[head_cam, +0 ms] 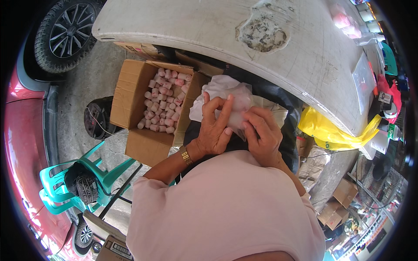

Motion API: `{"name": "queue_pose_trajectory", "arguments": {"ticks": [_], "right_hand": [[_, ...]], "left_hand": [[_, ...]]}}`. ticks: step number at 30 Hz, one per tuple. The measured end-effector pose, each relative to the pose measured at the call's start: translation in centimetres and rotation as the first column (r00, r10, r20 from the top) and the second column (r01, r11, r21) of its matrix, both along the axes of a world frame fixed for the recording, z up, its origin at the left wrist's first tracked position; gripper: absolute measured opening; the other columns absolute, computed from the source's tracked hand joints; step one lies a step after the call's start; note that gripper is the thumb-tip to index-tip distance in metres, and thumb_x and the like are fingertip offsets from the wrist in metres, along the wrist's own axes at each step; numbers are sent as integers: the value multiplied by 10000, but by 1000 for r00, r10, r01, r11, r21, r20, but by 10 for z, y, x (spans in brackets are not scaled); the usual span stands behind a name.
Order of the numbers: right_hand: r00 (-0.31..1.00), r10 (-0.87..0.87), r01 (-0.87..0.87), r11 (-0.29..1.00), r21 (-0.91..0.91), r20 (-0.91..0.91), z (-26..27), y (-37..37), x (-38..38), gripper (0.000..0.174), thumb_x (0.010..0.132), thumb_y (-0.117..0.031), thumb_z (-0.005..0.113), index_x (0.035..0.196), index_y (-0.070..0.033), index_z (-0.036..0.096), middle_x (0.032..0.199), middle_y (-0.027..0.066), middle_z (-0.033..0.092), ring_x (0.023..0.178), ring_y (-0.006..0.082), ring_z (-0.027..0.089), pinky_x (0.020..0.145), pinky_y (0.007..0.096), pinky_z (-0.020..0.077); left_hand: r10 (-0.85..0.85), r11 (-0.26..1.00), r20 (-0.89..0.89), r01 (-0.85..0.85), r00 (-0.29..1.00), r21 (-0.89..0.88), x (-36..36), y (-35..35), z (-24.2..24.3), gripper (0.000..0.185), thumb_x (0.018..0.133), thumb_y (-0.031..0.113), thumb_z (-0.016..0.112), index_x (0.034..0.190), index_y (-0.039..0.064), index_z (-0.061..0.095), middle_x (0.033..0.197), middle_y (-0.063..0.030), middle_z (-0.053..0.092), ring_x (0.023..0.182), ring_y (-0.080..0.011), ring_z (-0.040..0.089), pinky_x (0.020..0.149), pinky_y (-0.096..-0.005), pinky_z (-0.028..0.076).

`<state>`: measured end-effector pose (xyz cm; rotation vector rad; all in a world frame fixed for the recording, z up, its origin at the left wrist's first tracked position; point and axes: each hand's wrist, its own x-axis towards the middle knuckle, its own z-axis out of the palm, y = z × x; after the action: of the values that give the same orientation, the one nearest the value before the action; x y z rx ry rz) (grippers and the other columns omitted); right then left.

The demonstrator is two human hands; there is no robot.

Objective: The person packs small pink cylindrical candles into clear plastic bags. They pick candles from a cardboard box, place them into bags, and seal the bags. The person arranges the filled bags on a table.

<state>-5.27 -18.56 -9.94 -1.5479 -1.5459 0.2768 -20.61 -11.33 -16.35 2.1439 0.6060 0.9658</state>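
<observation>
A clear plastic bag (241,101) with pale pinkish contents lies over my lap, between my two hands. My right hand (265,133) pinches the bag's near right side between thumb and fingers. Against its left side rest the fingers of my left hand (214,127), spread apart; whether they grip the film is not clear. Under the bag are a bunched white cloth (199,107) and black sheeting (261,81). To the left stands an open cardboard box (130,94) holding many small white-and-pink cylindrical pieces (163,102).
A worn white table (196,23) stretches across in front, its edge close beyond my hands. Over its right corner hangs a yellow plastic bag (336,130). At left are green plastic chairs (111,173), a black bag (98,117) and a red vehicle (26,137). A fan (378,179) stands right.
</observation>
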Motion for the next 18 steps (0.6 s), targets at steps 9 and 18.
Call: {"name": "queue_pose_trajectory", "arguments": {"ticks": [9,18], "right_hand": [[997,82,-82,996,-24,-6,0,-2,1,261,696,86,687,943,1,680,1141,147,601,830,254,632,691,350,534],[998,56,-56,998,5,25,0,0,1,170,776,70,672,934,14,695,1249,193,632,872,269,642,762,338,544]], "left_hand": [[2,1000,99,-2,995,-2,0,-1,-9,688,974,347,408,1474,-119,334,1286,-237,397,1202,-366,409,1201,-583,62],[-3,1000,137,5,991,-11,-1,0,-14,656,960,293,475,1463,-109,346,1342,-259,379,1241,-400,414,1201,-585,85]]}}
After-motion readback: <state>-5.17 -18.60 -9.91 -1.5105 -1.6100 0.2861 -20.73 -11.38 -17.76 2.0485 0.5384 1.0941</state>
